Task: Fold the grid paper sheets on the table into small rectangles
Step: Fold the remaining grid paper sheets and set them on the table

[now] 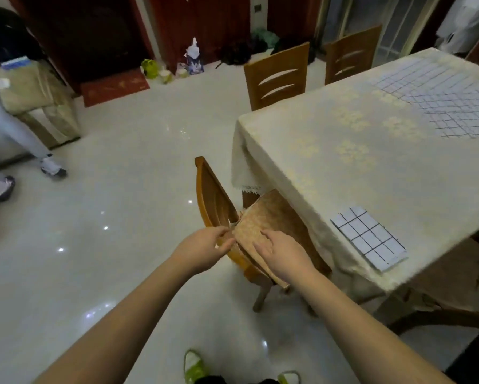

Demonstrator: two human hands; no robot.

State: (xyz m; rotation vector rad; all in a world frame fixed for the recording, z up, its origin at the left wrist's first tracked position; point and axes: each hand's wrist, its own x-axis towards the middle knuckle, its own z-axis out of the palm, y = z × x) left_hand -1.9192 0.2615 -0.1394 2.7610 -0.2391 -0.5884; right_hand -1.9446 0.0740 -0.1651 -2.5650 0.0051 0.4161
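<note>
A folded grid paper rectangle [370, 238] lies near the front edge of the table [329, 151], which has a cream cloth. Several unfolded grid paper sheets [443, 98] lie overlapping at the table's far right. Both hands are off the table, at a wooden chair [213, 200] pushed under its left end. My left hand [205, 249] pinches the tie at the corner of the chair's patterned seat cushion [257, 228]. My right hand [284, 253] rests flat, fingers spread, on the cushion's top. Neither hand touches any paper.
Two more wooden chairs [277, 76] stand at the table's far side. A person's legs [8, 151] are at the left by a covered seat [38, 98]. Bags [194, 59] sit along the far wall. My green slippers [195, 367] show on the glossy floor.
</note>
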